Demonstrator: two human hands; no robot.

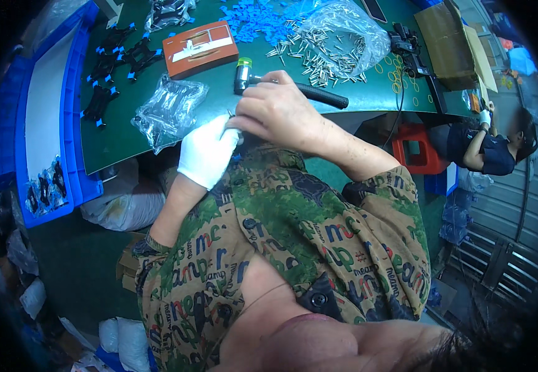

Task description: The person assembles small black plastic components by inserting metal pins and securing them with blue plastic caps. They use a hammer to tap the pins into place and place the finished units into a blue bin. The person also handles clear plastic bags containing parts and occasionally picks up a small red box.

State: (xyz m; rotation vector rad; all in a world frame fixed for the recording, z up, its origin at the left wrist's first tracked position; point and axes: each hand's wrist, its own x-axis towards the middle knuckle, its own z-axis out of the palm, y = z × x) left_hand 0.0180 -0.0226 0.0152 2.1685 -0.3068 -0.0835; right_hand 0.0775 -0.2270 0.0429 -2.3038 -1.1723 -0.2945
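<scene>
My left hand (pixel 204 154), in a white glove, and my bare right hand (pixel 276 113) meet at the table's near edge, in front of my body. The fingers of both are closed and pressed together around something small. A bit of metal and something dark show between them, too little to name. Just beyond my right hand lies a hammer (pixel 324 95) with a black handle and a yellow-green cap on its head. A clear plastic bag of parts (pixel 171 111) sits left of my hands. Behind it stands an orange-brown box (pixel 201 51) with torn white paper on top.
Black X-shaped parts with blue tips (pixel 100 102) lie along the green table's left (pixel 117 152). Small blue pieces (pixel 250 22) and metal pins (pixel 328 65) are heaped at the back. Yellow rings (pixel 399 74) lie right. Blue trays (pixel 74 204) stand left; another person (pixel 495 149) works far right.
</scene>
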